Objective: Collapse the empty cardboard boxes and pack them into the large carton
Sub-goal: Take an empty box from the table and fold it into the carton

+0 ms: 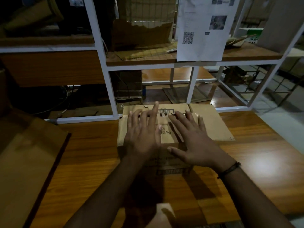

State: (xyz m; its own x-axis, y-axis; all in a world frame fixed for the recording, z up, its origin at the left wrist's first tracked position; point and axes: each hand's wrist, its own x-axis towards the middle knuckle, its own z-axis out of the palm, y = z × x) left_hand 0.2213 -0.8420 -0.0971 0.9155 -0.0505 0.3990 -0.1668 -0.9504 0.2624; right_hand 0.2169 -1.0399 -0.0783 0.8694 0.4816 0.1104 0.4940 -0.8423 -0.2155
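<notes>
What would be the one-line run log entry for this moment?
left hand: open, flat over flattened box | right hand: open, same | box: on wooden table | packing: not yet

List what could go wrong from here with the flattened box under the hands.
1. Both spread hands, left hand and right hand, sit over the flattened brown cardboard box; released, its folds might spring up.
2. It touches the white metal shelf frame, so sliding it forward may snag.

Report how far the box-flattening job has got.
Done: one cardboard box lies collapsed on the wooden table. In hand: the left hand and right hand spread open over it, fingers splayed, apparently pressing it flat. Left: packing it; a cardboard piece, possibly the large carton's flap, shows at left.
</notes>
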